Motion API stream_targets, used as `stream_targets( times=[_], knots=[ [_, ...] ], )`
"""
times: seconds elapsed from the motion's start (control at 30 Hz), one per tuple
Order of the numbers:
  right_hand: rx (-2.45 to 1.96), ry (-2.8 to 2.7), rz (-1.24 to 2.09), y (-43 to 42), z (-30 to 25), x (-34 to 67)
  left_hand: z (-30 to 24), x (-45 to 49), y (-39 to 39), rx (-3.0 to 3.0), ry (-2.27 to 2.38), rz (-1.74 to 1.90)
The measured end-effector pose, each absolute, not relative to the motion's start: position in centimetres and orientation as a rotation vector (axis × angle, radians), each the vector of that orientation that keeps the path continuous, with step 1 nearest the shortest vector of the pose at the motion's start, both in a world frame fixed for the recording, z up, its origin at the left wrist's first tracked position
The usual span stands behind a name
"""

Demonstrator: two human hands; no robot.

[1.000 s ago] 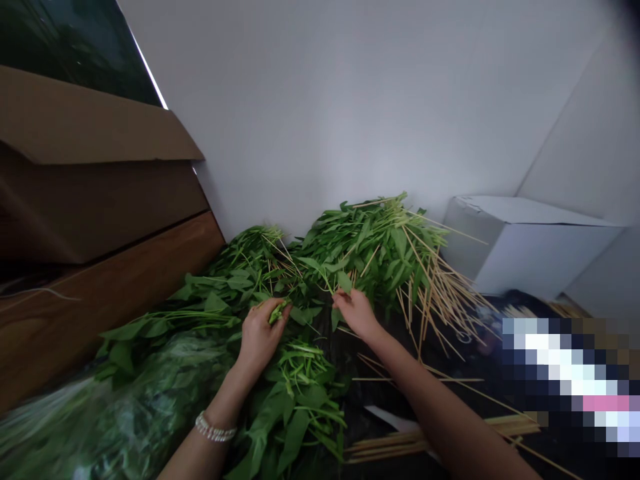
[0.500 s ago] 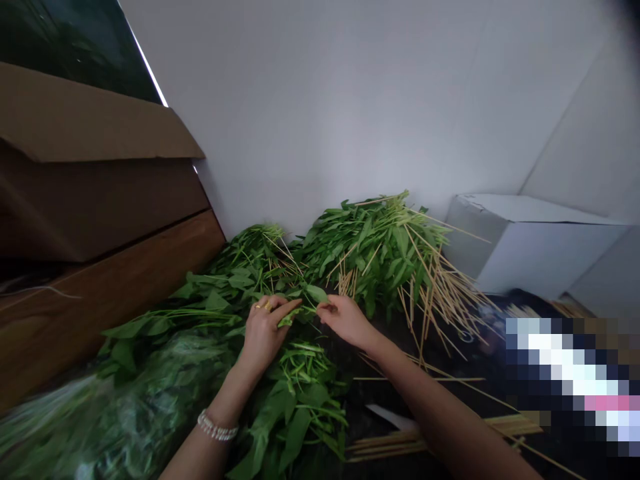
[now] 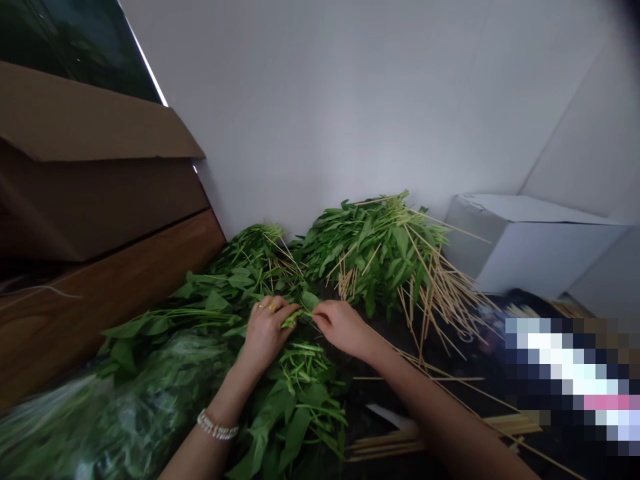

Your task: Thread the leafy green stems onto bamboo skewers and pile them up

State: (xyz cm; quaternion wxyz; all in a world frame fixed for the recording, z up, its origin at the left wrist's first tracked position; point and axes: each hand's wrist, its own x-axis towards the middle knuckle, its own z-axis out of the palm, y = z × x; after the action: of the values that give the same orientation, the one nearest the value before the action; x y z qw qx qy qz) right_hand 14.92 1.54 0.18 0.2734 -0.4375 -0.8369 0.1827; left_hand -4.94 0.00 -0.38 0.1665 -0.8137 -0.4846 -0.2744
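My left hand point(image 3: 269, 330) is closed around a small bunch of leafy green stems point(image 3: 291, 320), whose pale green ends show at the fingertips. Close beside it, my right hand point(image 3: 340, 327) pinches thumb and fingers together on a green stem by a leaf point(image 3: 311, 300); the exact grip is partly hidden. Cut leafy greens point(image 3: 303, 393) lie in a pile just below both hands. Behind them rises a larger heap of leafy greens point(image 3: 370, 240) with many thin bamboo skewers point(image 3: 435, 287) sticking out to the right.
A plastic bag of greens point(image 3: 150, 407) lies at the lower left. More skewers point(image 3: 385, 443) and a knife-like white blade point(image 3: 390, 417) rest under my right forearm. A white box point(image 3: 545, 247) stands at the right, a cardboard box point(image 3: 100, 180) on a wooden ledge at the left.
My right hand has moved slightly left, toward my left hand, its fingers now covering more of the stem. My left hand has stayed almost in place.
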Motion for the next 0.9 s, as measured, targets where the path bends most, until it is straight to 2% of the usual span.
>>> stream_targets(
  times=[0.17, 0.27, 0.37, 0.5, 0.7, 0.9],
  knots=[
    [-1.255, -2.325, 0.302, 0.8, 0.9, 14.6, -0.6, -5.6, 0.7, -2.292, -1.536, -1.105],
    [-1.307, -2.300, 0.280, 1.1, 0.8, 15.1, -0.4, -7.2, 1.5, -2.025, -1.786, -1.471],
    [-1.339, -2.252, 0.299, 1.4, 0.7, 15.6, 0.3, -7.7, 1.5, -1.823, -1.785, -1.628],
    [-1.354, -2.220, 0.277, 1.1, 0.8, 15.3, 1.1, -5.8, 0.3, -2.070, -1.496, -1.529],
    [-1.188, -2.223, 0.334, 0.8, 0.4, 14.4, 0.1, -3.8, -0.4, -2.484, -1.267, -1.031],
    [-1.181, -2.065, 0.505, 2.6, -1.1, 15.1, 0.0, -4.9, 0.2, -2.329, -1.413, -1.075]
  ],
)
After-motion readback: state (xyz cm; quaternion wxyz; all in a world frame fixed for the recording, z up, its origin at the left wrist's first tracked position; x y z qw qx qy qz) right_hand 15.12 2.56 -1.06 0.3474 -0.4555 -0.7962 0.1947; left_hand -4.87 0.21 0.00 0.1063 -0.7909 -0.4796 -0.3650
